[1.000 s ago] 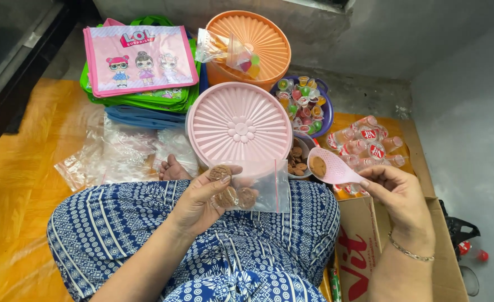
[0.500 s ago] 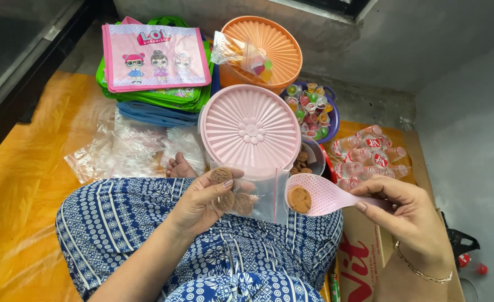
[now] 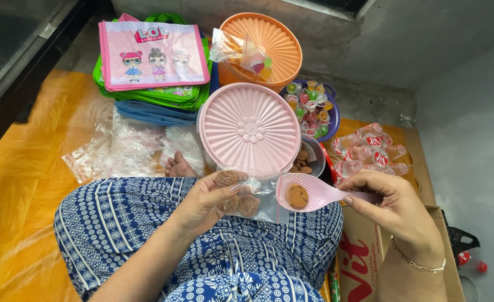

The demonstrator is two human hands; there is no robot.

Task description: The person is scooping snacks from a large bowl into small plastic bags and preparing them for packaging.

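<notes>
A small clear plastic bag [image 3: 256, 197] is held open over the lap by the left hand [image 3: 205, 204], its fingers curled around the bag's near edge. Two round brown cookies [image 3: 241, 204] can be seen inside the bag, and a third cookie [image 3: 226, 178] is pinched at the bag's mouth by the thumb and fingertips. A pink plastic spoon [image 3: 314, 194] is gripped by its handle between the thumb and fingers of the right hand [image 3: 395, 210], and one round brown cookie [image 3: 298, 196] is carried in its bowl, just beside the bag's open side.

Just beyond the bag, a round pink ribbed lid [image 3: 250, 127] is laid over a container whose contents are hidden. To its right a dark bowl [image 3: 314, 154] is partly covered by the lid; more brown cookies are seen in it. Behind, an orange ribbed tub [image 3: 269, 47] is closed with its lid, and a clear packet of coloured sweets [image 3: 241, 55] is rested on top. A blue bowl [image 3: 332, 109] is filled with small coloured jelly cups. Small drink bottles [image 3: 370, 148] with red labels are laid on a cardboard box [image 3: 364, 257]. At the left, a stack of cartoon-printed bags [image 3: 154, 61] is placed above loose clear bags [image 3: 124, 151] on the orange mat [image 3: 17, 184].
</notes>
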